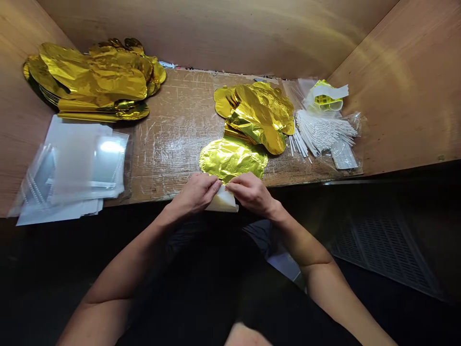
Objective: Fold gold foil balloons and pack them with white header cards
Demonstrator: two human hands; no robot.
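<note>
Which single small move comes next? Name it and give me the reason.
Probably have the left hand steady the pale sheet: it juts past the edge of the table, and both hands' fingertips, the right hand's included, come close together where it appears to meet the gold foil piece.
</note>
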